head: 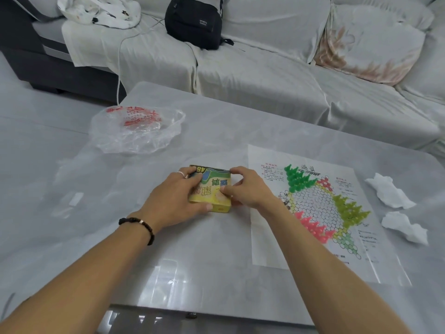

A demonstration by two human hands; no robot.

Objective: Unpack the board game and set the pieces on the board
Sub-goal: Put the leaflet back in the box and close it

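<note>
Both forearms reach in from the near edge of the glossy grey table (168, 249), the left wrist wearing a dark bead bracelet (142, 226). The left hand (173, 198) grasps the small yellow game box (212, 191) from its left side, fingers curled over the top and thumb along the near edge; a ring shows on one finger. The right hand (243, 189) grips the same box from the right, thumb pressed on the lid and fingers wrapped round the far right corner. The box lies flat on the table near its middle, lid up, its printing upside down to the camera, so its top points toward the person. It looks close to square, and I cannot tell which way its long axis runs.

Just right of the box lies the paper game board (313, 213), its long side running from near to far and slanting slightly right. On its printed star stand pink pieces (313, 227) at the near left point, yellow-green pieces (349, 210) at the right and green pieces (298, 179) at the far point. Two crumpled white tissues (390, 191) lie beside the sheet's right edge.

Farther left sits a clear plastic bag (137, 128) with red print. Beyond the table is a cloth-covered sofa (265, 75) with a black bag (193, 21) on it.
</note>
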